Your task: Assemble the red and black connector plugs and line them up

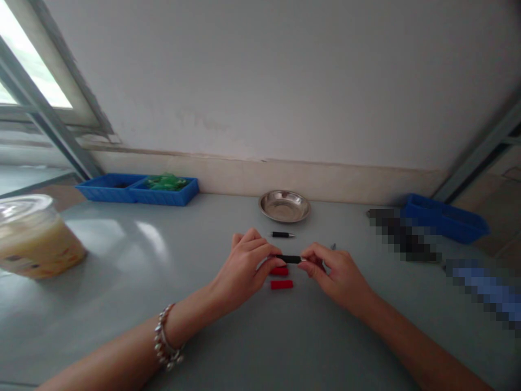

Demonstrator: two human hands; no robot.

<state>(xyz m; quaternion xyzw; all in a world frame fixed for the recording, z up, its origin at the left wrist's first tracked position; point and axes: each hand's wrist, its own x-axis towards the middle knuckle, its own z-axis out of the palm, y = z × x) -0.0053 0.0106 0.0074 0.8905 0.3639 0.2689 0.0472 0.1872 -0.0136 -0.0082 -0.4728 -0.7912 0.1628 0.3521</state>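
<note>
Between my two hands is a black pen barrel (290,259), held level just above the table. My left hand (249,262) pinches its left end between thumb and fingers. At its right end, where a small silvery tip shows, my right hand (334,270) is closed with thumb and fingertips. A red tube (279,271) lies right below the barrel, partly covered by my left thumb. Nearer to me is a second red tube (281,284). Beyond my hands lies another black pen barrel (281,234) with a silvery tip. A small metallic piece (333,246) peeks out behind my right hand.
A shallow steel dish (285,207) stands near the wall. Back left is a blue divided tray (163,197) with green pieces; another blue tray (445,217) sits back right. A plastic tub (38,244) stands at the left. Blurred-out items (402,233) lie on the right.
</note>
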